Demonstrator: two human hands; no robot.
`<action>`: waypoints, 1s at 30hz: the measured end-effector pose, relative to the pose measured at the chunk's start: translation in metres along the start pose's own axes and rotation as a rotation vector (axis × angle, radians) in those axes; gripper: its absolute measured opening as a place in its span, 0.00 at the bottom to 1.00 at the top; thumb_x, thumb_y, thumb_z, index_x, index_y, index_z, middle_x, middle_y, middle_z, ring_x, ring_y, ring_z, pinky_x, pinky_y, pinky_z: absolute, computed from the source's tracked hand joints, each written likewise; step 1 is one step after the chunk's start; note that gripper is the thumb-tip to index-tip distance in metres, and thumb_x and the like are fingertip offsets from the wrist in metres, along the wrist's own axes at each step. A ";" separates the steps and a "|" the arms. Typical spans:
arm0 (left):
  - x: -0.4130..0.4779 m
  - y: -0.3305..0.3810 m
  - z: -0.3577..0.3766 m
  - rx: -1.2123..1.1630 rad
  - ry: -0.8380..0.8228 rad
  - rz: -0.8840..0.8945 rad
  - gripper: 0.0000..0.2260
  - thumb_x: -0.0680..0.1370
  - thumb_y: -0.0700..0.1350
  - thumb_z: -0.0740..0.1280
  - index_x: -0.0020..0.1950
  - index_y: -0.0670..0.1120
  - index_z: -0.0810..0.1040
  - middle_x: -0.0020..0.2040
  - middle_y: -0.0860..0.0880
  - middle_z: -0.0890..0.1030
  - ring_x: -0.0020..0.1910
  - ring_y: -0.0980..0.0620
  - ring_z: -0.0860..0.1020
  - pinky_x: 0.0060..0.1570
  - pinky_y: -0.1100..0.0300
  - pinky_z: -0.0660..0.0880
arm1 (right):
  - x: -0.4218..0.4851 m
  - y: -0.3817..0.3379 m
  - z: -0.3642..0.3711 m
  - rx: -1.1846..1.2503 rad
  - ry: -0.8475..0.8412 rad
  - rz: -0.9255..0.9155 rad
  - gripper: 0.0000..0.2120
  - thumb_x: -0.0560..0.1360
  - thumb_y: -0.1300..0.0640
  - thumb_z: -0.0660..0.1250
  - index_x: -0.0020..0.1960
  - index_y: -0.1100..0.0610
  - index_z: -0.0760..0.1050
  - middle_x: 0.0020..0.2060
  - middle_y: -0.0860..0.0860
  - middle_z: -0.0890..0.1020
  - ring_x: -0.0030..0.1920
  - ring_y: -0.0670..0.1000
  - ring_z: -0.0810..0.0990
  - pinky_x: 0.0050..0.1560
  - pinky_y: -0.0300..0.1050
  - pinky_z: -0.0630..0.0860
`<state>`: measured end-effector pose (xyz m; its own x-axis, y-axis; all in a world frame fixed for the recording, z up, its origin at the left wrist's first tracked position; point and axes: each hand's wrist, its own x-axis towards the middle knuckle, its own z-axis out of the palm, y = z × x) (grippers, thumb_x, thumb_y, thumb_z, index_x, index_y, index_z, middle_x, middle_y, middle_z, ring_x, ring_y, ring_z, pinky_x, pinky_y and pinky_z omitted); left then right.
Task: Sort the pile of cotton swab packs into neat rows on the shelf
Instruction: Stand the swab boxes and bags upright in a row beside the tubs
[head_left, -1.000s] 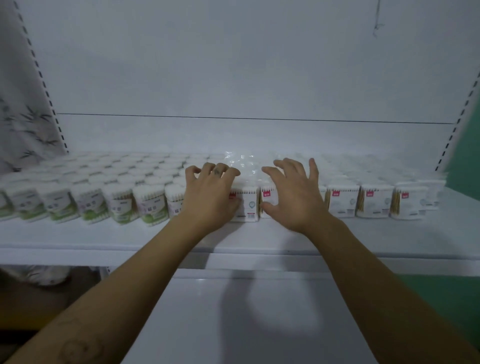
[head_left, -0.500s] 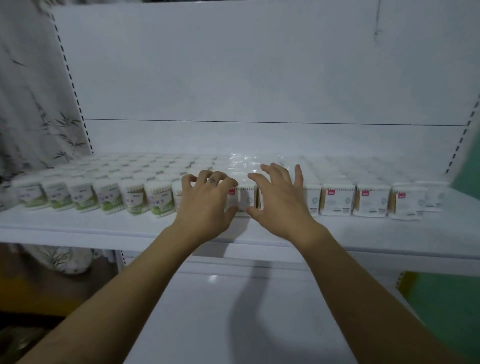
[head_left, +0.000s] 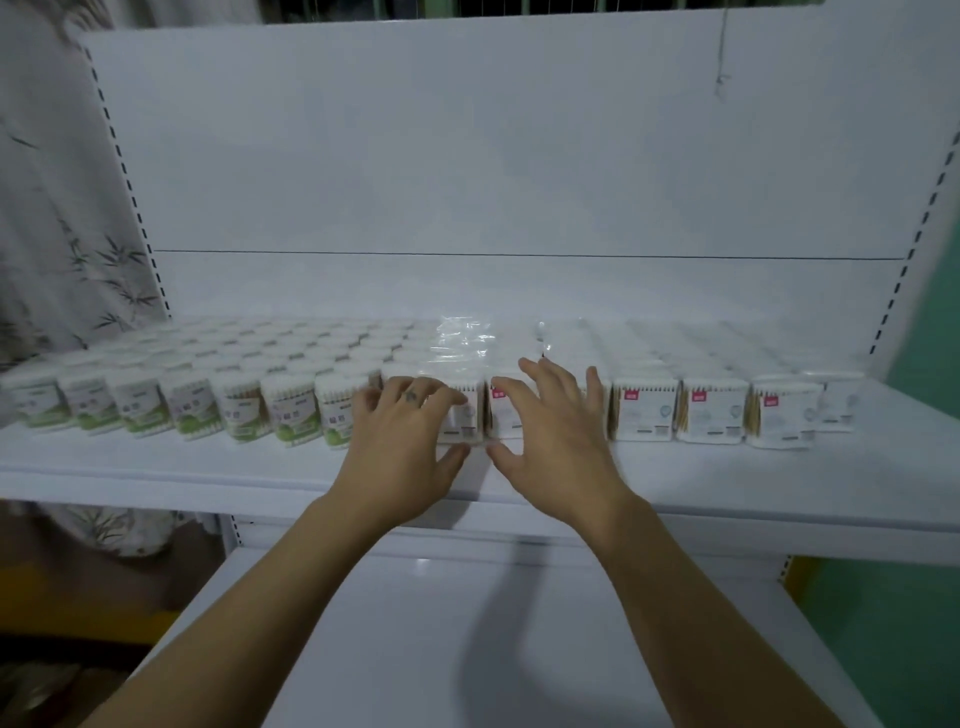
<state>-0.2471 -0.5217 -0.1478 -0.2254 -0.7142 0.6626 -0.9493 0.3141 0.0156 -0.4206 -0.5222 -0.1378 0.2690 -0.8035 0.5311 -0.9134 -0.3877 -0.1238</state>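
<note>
Lining shelf (head_left: 156, 462) front edge: green-label packs (head_left: 192, 410) at L end; L hand (head_left: 402, 452) fingers curled over mid-row pack (head_left: 462, 415), thumb at its base; R hand (head_left: 550, 441) spread, touching red-label packs (head_left: 711, 413) running twd R end.

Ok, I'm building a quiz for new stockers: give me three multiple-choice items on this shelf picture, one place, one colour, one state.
1. The round white green-labelled swab tubs stand: A left of the left hand; B at the far right end; C on the lower shelf.
2. The corner tags on the square white swab packs are: A blue; B pink-red; C yellow.
3. The right hand's fingers are: A fisted; B spread; C pinching a tub.
Key: 1A, the tubs line up left of that hand; 2B, tags read pink-red; 3B, fingers fan out over packs.
</note>
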 end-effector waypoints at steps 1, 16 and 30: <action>-0.003 -0.004 -0.001 0.005 0.001 -0.011 0.20 0.71 0.52 0.74 0.61 0.51 0.77 0.60 0.50 0.78 0.62 0.44 0.73 0.57 0.47 0.61 | -0.001 -0.004 0.003 0.008 -0.010 -0.005 0.30 0.78 0.43 0.63 0.76 0.46 0.58 0.78 0.50 0.55 0.78 0.52 0.47 0.75 0.60 0.34; -0.043 -0.138 -0.042 0.011 0.038 -0.167 0.21 0.74 0.53 0.70 0.65 0.50 0.74 0.64 0.50 0.75 0.65 0.44 0.70 0.60 0.45 0.61 | 0.039 -0.115 0.037 0.097 -0.001 -0.032 0.29 0.77 0.45 0.65 0.75 0.48 0.61 0.76 0.50 0.58 0.76 0.52 0.53 0.76 0.52 0.47; -0.031 -0.210 -0.009 -0.057 0.170 0.001 0.25 0.69 0.54 0.71 0.64 0.51 0.74 0.64 0.47 0.74 0.64 0.43 0.68 0.56 0.47 0.59 | 0.061 -0.160 0.103 0.523 0.197 0.272 0.37 0.67 0.50 0.77 0.72 0.51 0.68 0.61 0.48 0.70 0.65 0.51 0.69 0.67 0.55 0.71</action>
<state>-0.0387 -0.5598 -0.1651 -0.1809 -0.5992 0.7799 -0.9342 0.3526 0.0542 -0.2261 -0.5556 -0.1719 -0.0595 -0.8255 0.5612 -0.6578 -0.3905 -0.6441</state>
